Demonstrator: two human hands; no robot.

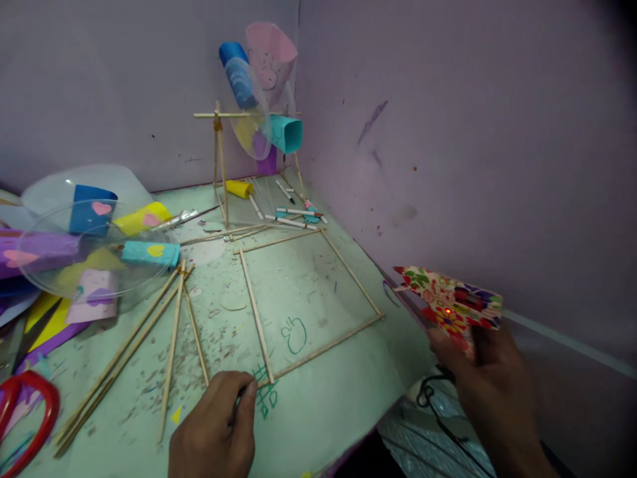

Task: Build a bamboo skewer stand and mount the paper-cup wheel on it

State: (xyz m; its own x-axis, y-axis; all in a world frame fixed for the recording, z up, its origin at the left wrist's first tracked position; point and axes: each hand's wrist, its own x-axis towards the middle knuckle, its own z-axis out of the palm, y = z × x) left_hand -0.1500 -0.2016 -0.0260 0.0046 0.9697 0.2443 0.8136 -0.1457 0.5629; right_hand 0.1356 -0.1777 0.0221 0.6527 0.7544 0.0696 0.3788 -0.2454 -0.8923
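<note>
My right hand (pixel 490 378) is wrapped round the grip of a flower-patterned glue gun (pixel 440 295) with a lit red light. Its tip points left, apart from the sticks and close to the wall. On the table, thin wooden sticks form a four-sided frame (pixel 256 312). My left hand (pixel 216 421) is closed at the frame's near left corner, with thumb and forefinger pinching the end of the front wooden stick (pixel 328 346). Left of that hand stand several sticks bound at the top (pixel 182 269), their legs spread.
A stick stand (pixel 221 166) at the back carries a clear plastic disc with paper cups (pixel 271 60). Another clear disc (pixel 144 285) with paper rolls lies left. Red-handled scissors (pixel 50 405) are at the near left. Markers (pixel 291 221) lie near the corner. A black cord (pixel 448 425) hangs off the table edge.
</note>
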